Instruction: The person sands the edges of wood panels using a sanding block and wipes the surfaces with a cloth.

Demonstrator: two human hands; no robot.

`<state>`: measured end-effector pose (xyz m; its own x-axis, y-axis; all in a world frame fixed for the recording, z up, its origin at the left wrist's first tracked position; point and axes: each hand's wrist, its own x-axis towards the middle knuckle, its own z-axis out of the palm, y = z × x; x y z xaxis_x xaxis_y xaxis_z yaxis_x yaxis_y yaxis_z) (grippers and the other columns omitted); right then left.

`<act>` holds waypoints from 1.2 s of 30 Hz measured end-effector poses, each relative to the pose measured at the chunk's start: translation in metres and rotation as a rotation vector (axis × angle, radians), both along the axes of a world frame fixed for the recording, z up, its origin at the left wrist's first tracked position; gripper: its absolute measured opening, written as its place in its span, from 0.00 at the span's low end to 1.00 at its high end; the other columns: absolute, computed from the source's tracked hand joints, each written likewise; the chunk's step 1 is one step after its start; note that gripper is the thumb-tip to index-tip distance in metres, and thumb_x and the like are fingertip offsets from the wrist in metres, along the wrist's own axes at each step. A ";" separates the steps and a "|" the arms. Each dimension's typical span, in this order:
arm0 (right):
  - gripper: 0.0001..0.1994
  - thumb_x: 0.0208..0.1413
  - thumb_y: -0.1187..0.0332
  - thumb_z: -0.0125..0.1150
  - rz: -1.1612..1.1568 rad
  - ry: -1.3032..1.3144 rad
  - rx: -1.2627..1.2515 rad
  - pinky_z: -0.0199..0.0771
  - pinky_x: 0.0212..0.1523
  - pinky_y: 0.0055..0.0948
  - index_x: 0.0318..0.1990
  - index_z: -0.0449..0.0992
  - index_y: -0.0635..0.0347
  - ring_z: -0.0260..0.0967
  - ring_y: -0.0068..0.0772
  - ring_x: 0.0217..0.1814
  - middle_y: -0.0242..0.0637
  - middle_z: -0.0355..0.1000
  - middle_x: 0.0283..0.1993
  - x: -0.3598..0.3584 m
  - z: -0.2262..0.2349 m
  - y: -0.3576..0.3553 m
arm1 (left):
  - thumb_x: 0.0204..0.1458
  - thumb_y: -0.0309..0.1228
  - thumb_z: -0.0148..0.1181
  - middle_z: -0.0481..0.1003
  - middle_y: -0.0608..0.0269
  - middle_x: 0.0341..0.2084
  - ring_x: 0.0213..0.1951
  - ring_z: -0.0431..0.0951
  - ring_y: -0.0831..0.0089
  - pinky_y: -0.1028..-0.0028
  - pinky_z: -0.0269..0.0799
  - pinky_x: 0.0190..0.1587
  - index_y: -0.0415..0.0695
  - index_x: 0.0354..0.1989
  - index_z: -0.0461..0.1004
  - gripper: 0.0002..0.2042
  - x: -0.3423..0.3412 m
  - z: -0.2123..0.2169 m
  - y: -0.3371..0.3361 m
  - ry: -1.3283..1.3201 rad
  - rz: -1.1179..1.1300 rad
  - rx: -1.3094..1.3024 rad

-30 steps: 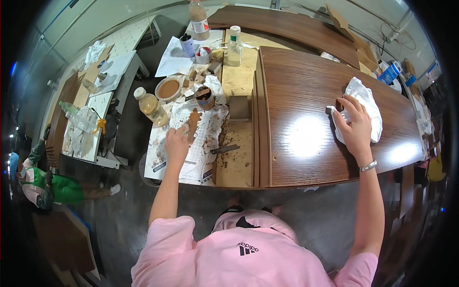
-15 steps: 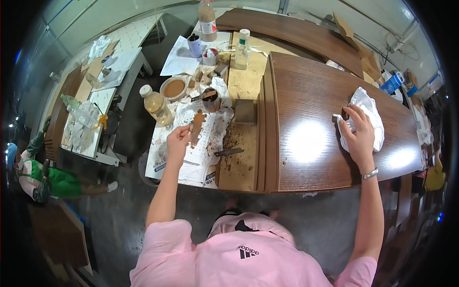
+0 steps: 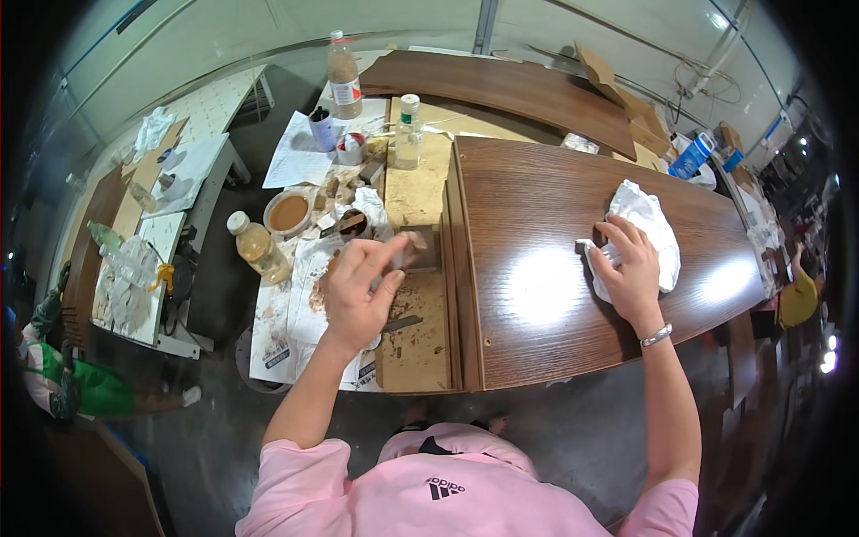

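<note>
Now the left hand point(image 3: 356, 291) is hovering above the tabletop point(image 3: 419, 358), having moved from the papers point(image 3: 309, 336) near its left edge toward the left edge of the brown panel point(image 3: 546, 197). Its fingers are curling beside a small blurred piece point(image 3: 413, 243), overlapping a brown block point(image 3: 430, 257) in view; whether they are pinching it, I cannot tell. The right hand point(image 3: 629, 268) is still resting, fingers spread, on the white cloth point(image 3: 651, 219), which is lying near the panel's far edge.
</note>
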<state>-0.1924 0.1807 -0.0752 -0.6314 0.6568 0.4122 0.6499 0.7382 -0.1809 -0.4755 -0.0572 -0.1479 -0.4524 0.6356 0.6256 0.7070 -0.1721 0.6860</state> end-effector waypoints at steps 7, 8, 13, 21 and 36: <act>0.20 0.54 0.55 0.62 -0.012 -0.006 -0.026 0.56 0.66 0.44 0.51 0.79 0.56 0.63 0.45 0.64 0.40 0.71 0.60 0.001 0.001 0.002 | 0.39 0.18 0.66 0.71 0.62 0.32 0.33 0.70 0.63 0.66 0.68 0.37 0.46 0.52 0.79 0.26 0.025 0.024 0.024 0.308 -0.274 0.000; 0.20 0.54 0.55 0.62 -0.022 -0.004 -0.022 0.56 0.66 0.44 0.51 0.79 0.56 0.63 0.45 0.64 0.40 0.71 0.60 0.002 0.001 0.002 | 0.39 0.18 0.66 0.71 0.62 0.32 0.33 0.70 0.63 0.66 0.68 0.37 0.46 0.52 0.79 0.26 0.021 0.022 0.032 0.310 -0.283 0.005; 0.20 0.53 0.56 0.62 0.001 0.003 -0.037 0.55 0.66 0.44 0.51 0.79 0.56 0.63 0.46 0.64 0.41 0.71 0.60 -0.006 0.006 -0.003 | 0.43 0.16 0.64 0.69 0.60 0.30 0.34 0.70 0.62 0.67 0.68 0.37 0.46 0.53 0.78 0.25 -0.040 0.010 0.096 0.325 -0.074 0.005; 0.21 0.51 0.56 0.64 -0.028 0.006 -0.034 0.57 0.65 0.44 0.50 0.79 0.56 0.63 0.45 0.64 0.40 0.71 0.60 0.001 0.002 0.002 | 0.48 0.20 0.62 0.68 0.60 0.29 0.34 0.70 0.62 0.66 0.70 0.38 0.50 0.52 0.80 0.21 -0.032 0.013 0.113 0.272 -0.186 0.012; 0.19 0.51 0.58 0.64 0.000 0.018 -0.033 0.59 0.63 0.43 0.49 0.79 0.55 0.65 0.45 0.63 0.40 0.72 0.59 -0.001 0.004 0.000 | 0.50 0.19 0.58 0.69 0.62 0.28 0.33 0.71 0.66 0.67 0.68 0.36 0.49 0.57 0.76 0.23 -0.042 0.012 0.109 0.274 -0.209 -0.027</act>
<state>-0.1930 0.1809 -0.0710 -0.6243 0.6704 0.4011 0.6463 0.7316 -0.2169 -0.5175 0.0522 -0.1363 -0.1278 0.7149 0.6875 0.8169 -0.3173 0.4817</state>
